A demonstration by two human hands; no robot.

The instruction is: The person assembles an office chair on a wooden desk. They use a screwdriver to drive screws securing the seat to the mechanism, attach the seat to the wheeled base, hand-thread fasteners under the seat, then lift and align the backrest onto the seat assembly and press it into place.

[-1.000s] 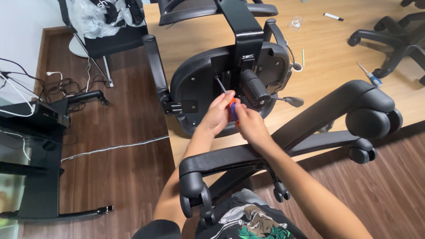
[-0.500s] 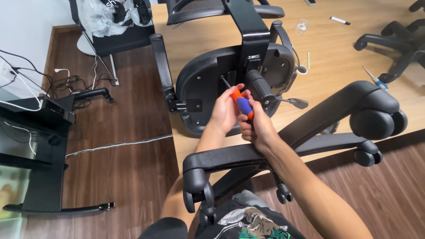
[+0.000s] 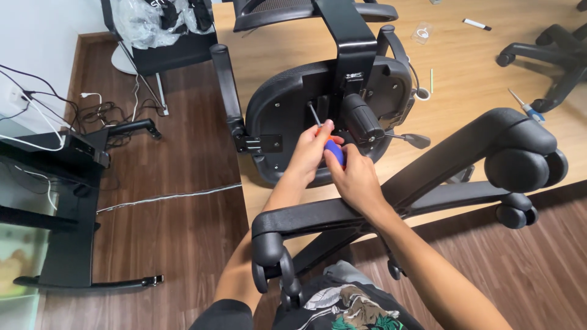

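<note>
An office chair seat (image 3: 287, 98) lies upside down on a wooden platform, its black underside facing me. Both hands meet over its central mechanism. My left hand (image 3: 313, 151) and my right hand (image 3: 354, 177) grip one screwdriver (image 3: 325, 139) with an orange and blue handle. Its metal shaft points up and left, with the tip against the seat's underside next to the black cylinder (image 3: 362, 118). A five-star wheeled chair base (image 3: 428, 183) lies across my lap, just below my hands.
A second screwdriver (image 3: 524, 106) and a small plastic bag (image 3: 420, 32) lie on the wooden platform (image 3: 477, 67). Another chair base (image 3: 550, 55) sits at the far right. A black desk frame (image 3: 67, 183) with loose cables stands on the left floor.
The hands and screwdriver stay on the seat mechanism. The handle has turned slightly in my grip, showing more blue than before. The camera view has shifted a little.
</note>
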